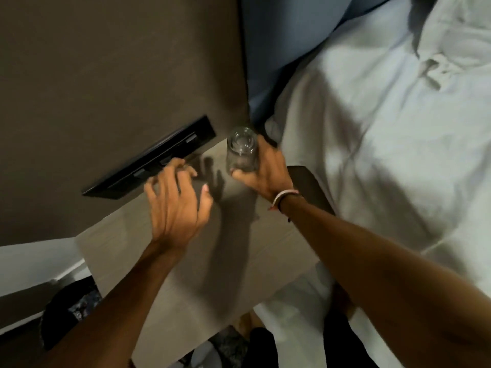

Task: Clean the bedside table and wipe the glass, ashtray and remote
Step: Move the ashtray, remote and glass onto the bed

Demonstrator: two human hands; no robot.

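A clear drinking glass [241,150] is held above the far right corner of the light wood bedside table [186,274], gripped low on its side by my right hand [263,171]. My left hand [176,203] hovers over the middle of the tabletop with its fingers spread and nothing in it, its fingertips close to the black switch panel [151,160] on the wall. No ashtray, remote or cloth shows in this view.
A brown wall panel [106,62] rises behind the table. The bed with rumpled white sheets [385,128] lies to the right, touching the table's side. A dark patterned object [69,309] sits low at the left, beside the table.
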